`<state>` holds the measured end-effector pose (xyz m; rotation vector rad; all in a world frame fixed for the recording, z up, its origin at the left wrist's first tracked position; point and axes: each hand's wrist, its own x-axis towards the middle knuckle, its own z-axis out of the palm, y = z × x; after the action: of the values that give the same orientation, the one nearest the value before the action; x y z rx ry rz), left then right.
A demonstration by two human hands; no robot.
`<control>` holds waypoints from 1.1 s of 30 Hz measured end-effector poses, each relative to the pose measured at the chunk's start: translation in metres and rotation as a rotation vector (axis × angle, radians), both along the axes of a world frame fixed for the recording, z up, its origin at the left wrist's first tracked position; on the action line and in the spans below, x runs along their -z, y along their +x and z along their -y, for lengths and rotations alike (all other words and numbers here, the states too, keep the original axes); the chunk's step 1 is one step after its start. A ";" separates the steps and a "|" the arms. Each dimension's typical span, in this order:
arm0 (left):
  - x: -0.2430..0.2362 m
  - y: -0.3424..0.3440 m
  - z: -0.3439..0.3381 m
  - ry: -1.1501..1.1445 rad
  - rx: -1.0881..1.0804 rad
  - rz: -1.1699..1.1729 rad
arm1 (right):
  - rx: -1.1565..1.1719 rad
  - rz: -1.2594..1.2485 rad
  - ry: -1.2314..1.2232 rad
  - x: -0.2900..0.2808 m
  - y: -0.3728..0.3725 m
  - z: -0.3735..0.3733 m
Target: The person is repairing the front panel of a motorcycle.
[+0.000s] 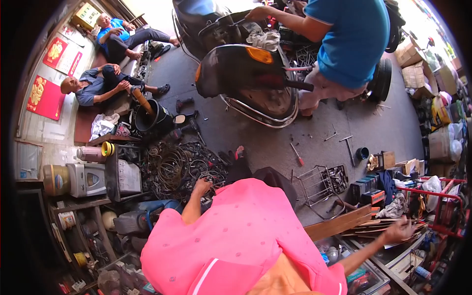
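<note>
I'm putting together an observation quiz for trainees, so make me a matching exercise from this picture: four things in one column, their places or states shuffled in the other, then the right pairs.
Things
1. The wearer's bare left hand
2. The wearer's bare right hand
3. Slim red-handled screwdriver
4. Round black bucket

Places or states
A. Lying on the grey floor
B. With a long brown piece leaning out of it
C. At the tangled heap of dark wires
D. Near the thin wooden strips

Pairs: 1-C, 2-D, 3-A, 4-B
</note>
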<state>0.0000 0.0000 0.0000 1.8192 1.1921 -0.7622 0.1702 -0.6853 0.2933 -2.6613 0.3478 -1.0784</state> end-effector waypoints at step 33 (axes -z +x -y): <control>0.008 0.075 -0.091 -0.138 -1.021 0.171 | -0.839 -0.358 -0.177 0.069 0.245 -0.536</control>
<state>0.0748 0.0913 -0.0081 0.9161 1.6511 -0.0838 0.4147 -0.1491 0.2247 -2.6791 -0.7794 -0.3797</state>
